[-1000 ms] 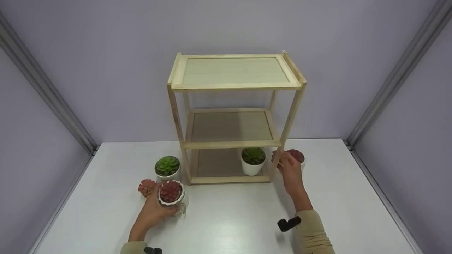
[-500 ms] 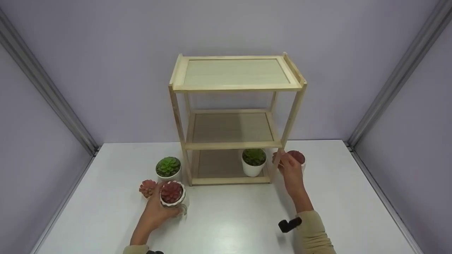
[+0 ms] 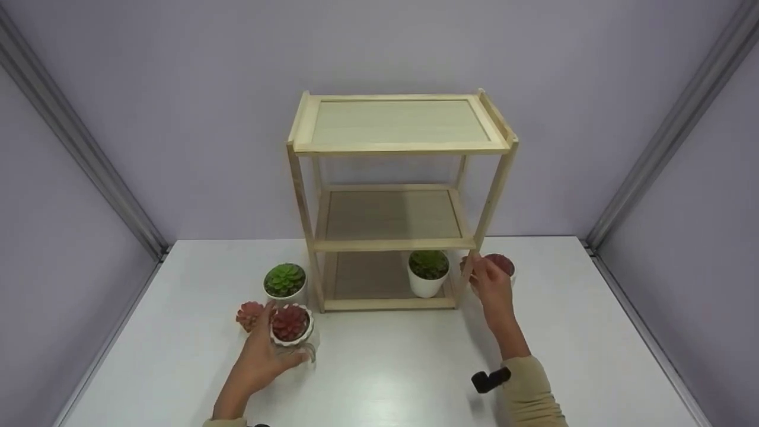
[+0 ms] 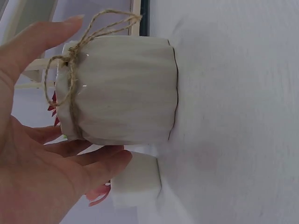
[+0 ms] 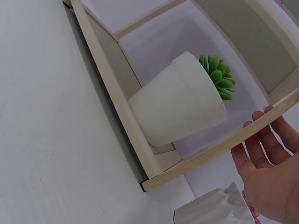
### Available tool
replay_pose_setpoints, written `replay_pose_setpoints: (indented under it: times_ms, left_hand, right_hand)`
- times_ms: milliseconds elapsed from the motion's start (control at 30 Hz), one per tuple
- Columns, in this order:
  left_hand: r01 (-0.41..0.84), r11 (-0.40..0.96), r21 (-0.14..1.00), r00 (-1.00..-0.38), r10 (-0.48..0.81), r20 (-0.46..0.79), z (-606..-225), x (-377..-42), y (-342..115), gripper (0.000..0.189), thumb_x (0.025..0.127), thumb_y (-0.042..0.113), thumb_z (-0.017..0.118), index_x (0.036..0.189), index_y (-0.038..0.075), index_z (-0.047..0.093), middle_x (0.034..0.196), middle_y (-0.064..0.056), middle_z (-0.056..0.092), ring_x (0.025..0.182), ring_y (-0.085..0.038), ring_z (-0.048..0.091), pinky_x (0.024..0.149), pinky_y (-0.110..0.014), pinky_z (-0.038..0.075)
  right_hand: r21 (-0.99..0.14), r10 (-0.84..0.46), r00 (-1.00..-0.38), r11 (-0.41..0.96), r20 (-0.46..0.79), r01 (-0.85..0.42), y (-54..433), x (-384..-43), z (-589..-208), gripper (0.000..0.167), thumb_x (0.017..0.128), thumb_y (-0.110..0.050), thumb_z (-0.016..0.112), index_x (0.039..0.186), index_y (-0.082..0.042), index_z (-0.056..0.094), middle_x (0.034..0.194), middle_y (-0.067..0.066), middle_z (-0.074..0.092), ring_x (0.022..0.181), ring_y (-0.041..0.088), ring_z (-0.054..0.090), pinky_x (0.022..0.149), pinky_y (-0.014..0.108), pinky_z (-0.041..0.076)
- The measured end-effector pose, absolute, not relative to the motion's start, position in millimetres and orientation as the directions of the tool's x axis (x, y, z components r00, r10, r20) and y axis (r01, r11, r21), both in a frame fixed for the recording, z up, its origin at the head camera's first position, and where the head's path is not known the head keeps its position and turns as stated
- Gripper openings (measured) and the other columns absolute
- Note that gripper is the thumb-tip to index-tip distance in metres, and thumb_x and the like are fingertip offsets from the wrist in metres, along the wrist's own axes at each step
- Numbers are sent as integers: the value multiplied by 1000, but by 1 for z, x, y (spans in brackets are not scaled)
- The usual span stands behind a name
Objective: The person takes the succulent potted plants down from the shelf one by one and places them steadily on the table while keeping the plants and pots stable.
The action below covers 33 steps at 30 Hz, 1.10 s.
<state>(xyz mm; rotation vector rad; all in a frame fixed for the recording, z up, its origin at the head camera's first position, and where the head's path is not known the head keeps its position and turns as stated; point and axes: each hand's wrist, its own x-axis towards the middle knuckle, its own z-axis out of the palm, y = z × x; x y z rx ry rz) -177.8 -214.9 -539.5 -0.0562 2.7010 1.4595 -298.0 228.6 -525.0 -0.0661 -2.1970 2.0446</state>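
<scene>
My left hand (image 3: 259, 356) lies around a white fluted pot (image 4: 124, 91) tied with twine, which holds a red succulent (image 3: 290, 323). The left wrist view shows its thumb apart from the pot and the fingers extended along the far side. The pot stands upright on the table. My right hand (image 3: 493, 287) holds the right front post of a three-tier wooden shelf (image 5: 219, 145). Its fingers (image 5: 259, 151) pass behind the post; the thumb is hidden. Inside the bottom tier, near that post, stands a smooth white pot (image 5: 180, 102) with a green succulent (image 5: 218, 74).
A green succulent in a white pot (image 3: 286, 281) stands behind my left hand, with a pinkish-red succulent (image 3: 249, 315) to its front left. Behind my right hand is another red succulent (image 3: 501, 264) in a ridged white pot (image 5: 215, 210). A wall (image 3: 237, 118) rises behind the table (image 3: 385, 367).
The left thumb has spread slightly away from the fluted pot. My right hand keeps its place at the post. The whole head view has shifted a little.
</scene>
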Motion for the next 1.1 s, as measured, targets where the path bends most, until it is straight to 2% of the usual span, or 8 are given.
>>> replay_pose_setpoints:
  times_ms: [100, 200, 300, 400, 533, 633, 833, 1100]
  left_hand:
    - [-45, 584, 811, -998, 3, -58, -536, -175, -214, 129, 78, 34, 95, 168, 6, 7, 173, -26, 20, 160, -49, 20, 127, -69, 22]
    - [-33, 599, 800, -999, 6, -45, -533, -173, -213, 126, 81, 36, 93, 167, 2, 8, 173, -27, 20, 160, -49, 20, 127, -68, 21]
    - [-16, 611, 792, -999, 13, -30, -530, -171, -212, 122, 83, 33, 91, 167, -1, 9, 173, -28, 20, 161, -48, 20, 128, -66, 20]
    - [-6, 646, 763, -1000, 6, -12, -528, -170, -211, 117, 85, 28, 90, 166, -2, 12, 172, -29, 23, 159, -48, 24, 127, -66, 24]
    - [1, 694, 720, -1000, -10, 11, -523, -168, -211, 110, 86, 24, 89, 165, -2, 16, 169, -29, 29, 157, -49, 30, 125, -66, 29]
    - [6, 707, 707, -1000, -13, 21, -519, -167, -211, 104, 88, 23, 87, 165, -2, 21, 168, -27, 34, 156, -49, 34, 124, -67, 30]
    - [12, 699, 715, -999, -28, 44, -510, -164, -212, 87, 92, 31, 83, 159, -1, 37, 161, -27, 46, 151, -49, 42, 121, -68, 36]
    - [67, 669, 740, -987, -64, 147, -503, -166, -213, 68, 94, 27, 81, 151, 2, 52, 149, -22, 58, 136, -45, 59, 112, -61, 50]
  right_hand:
    - [-992, 146, -986, 110, 84, -68, 229, -296, -525, 57, 109, -50, 53, 135, -1, 68, 142, 22, 66, 128, 17, 66, 111, 30, 53]
    - [-989, 171, -982, 136, 79, -56, 228, -295, -525, 54, 107, -49, 56, 131, -3, 70, 138, 20, 69, 120, 9, 68, 104, 22, 56]
    - [-986, 191, -979, 161, 75, -44, 226, -293, -525, 53, 105, -49, 61, 131, -4, 70, 135, 19, 71, 112, 1, 67, 95, 15, 56]
    - [-985, 206, -975, 167, 77, -43, 224, -290, -524, 50, 104, -47, 65, 128, -4, 71, 129, 17, 74, 105, -2, 68, 90, 13, 55]
    - [-986, 217, -973, 159, 75, -41, 222, -289, -523, 45, 102, -43, 69, 128, -7, 71, 122, 10, 77, 104, 0, 69, 93, 22, 58]
    - [-986, 217, -973, 159, 77, -42, 222, -288, -522, 45, 101, -43, 71, 131, -9, 69, 126, 8, 75, 110, 4, 68, 96, 26, 57]
    - [-989, 231, -968, 131, 100, -71, 220, -282, -516, 47, 98, -37, 76, 133, -8, 66, 133, 12, 67, 122, 14, 60, 90, 14, 54]
    - [-986, 290, -943, 91, 163, -142, 216, -275, -506, 56, 96, -28, 79, 139, 0, 55, 137, 17, 57, 125, 20, 57, 95, 9, 49]
